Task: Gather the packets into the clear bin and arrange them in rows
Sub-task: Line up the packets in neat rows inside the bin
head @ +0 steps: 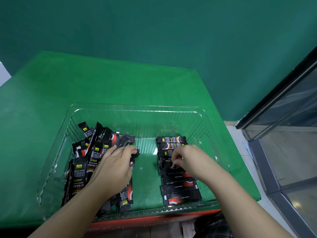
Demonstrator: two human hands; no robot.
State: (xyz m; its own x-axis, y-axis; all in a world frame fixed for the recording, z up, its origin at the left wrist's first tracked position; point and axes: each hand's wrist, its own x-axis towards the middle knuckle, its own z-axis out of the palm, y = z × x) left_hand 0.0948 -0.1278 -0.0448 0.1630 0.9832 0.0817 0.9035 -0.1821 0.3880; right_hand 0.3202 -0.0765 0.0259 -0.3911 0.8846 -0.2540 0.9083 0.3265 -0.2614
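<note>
Loose packets (pixel 89 157): jumbled heap, left half of clear bin (pixel 137 107). Row of packets (pixel 178 170): laid crosswise one behind another along right half, bare strip of bin floor between the two groups. Left hand (pixel 115 167) rests on heap, fingers curled round one packet (pixel 134 156) at its far right edge. Right hand (pixel 187 158) over mid-row, fingertips pinching a row packet. Bin sits on green tablecloth (pixel 103 79).

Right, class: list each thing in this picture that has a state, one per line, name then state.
clear bin: upright, open-topped, on the green table.
loose packets: jumbled heap, bin's left side.
packet row: laid flat in a column, bin's right side.
left hand: gripping loose packets.
right hand: pinching a packet in the row.
</note>
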